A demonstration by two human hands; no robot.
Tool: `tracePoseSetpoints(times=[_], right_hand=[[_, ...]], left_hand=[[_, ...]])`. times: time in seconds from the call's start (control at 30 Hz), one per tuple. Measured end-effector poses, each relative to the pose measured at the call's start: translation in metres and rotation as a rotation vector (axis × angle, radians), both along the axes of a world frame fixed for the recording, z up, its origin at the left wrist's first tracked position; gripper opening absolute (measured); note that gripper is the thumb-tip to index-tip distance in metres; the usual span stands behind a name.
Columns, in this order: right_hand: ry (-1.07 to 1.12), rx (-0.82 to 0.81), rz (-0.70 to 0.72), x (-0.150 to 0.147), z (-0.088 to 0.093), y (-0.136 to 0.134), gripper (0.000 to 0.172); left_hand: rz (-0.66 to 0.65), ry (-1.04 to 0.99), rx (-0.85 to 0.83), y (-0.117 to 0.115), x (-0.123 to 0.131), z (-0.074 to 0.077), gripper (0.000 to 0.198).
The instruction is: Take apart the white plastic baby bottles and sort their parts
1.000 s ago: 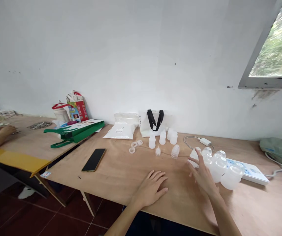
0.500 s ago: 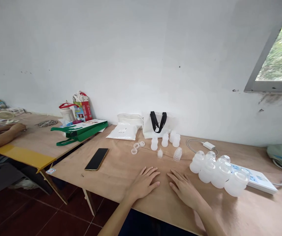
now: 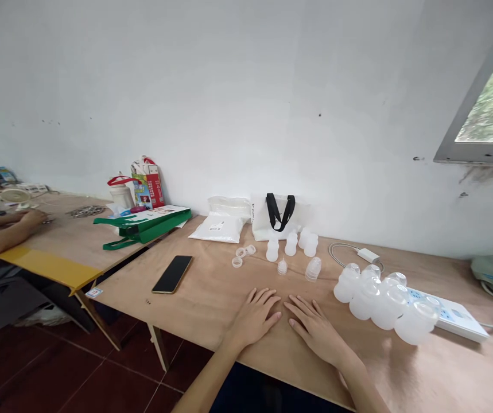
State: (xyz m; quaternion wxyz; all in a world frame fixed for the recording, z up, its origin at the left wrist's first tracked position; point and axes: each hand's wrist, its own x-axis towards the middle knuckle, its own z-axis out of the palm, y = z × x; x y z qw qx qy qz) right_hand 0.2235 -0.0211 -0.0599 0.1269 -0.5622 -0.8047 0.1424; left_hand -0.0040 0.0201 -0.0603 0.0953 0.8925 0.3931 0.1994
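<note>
My left hand [image 3: 255, 316] lies flat on the wooden table [image 3: 212, 287], fingers stretched out, holding nothing. Beside it my right hand [image 3: 314, 327] rests palm down with its fingers apart, also holding nothing. Beyond the hands stand several small translucent bottles [image 3: 290, 244], a stack of clear domed caps [image 3: 313, 269] and a small piece with a pointed tip [image 3: 282, 267]. Several plastic rings [image 3: 237, 262] lie to their left. Right of my right hand is a cluster of larger frosted bottles [image 3: 386, 307] with clear domed tops.
A black phone [image 3: 172, 275] lies at the left. White plastic packets [image 3: 218, 228] and a white bag with black handles [image 3: 263, 221] are against the wall. A power strip [image 3: 457, 315] and a cable adapter [image 3: 368, 255] are right. A co-worker's hands [image 3: 31, 221] rest on the other table.
My right hand has slid a little left, closer to my left hand. The view has shifted slightly, while the objects on the table keep their places.
</note>
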Motion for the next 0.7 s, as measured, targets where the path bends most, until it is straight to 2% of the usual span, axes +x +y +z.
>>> tracePoseSetpoints(times=[0.17, 0.37, 0.5, 0.7], right_hand=[[-0.001, -0.004, 0.003, -0.0007, -0.0018, 0.001, 0.053], [-0.04, 0.006, -0.097, -0.0042, -0.0014, 0.0, 0.056], [-0.053, 0.005, -0.112, -0.0048, -0.0003, -0.0003, 0.056], [-0.013, -0.053, -0.126, -0.0029, 0.0015, 0.0033, 0.052]], left_hand=[[0.005, 0.001, 0.01, 0.0002, -0.0001, -0.0035, 0.044], [0.001, 0.0, 0.005, 0.0001, 0.0004, -0.0044, 0.046], [0.008, 0.003, -0.013, -0.0004, 0.0005, -0.003, 0.045], [0.008, 0.006, -0.007, 0.0003, 0.0011, -0.0034, 0.044]])
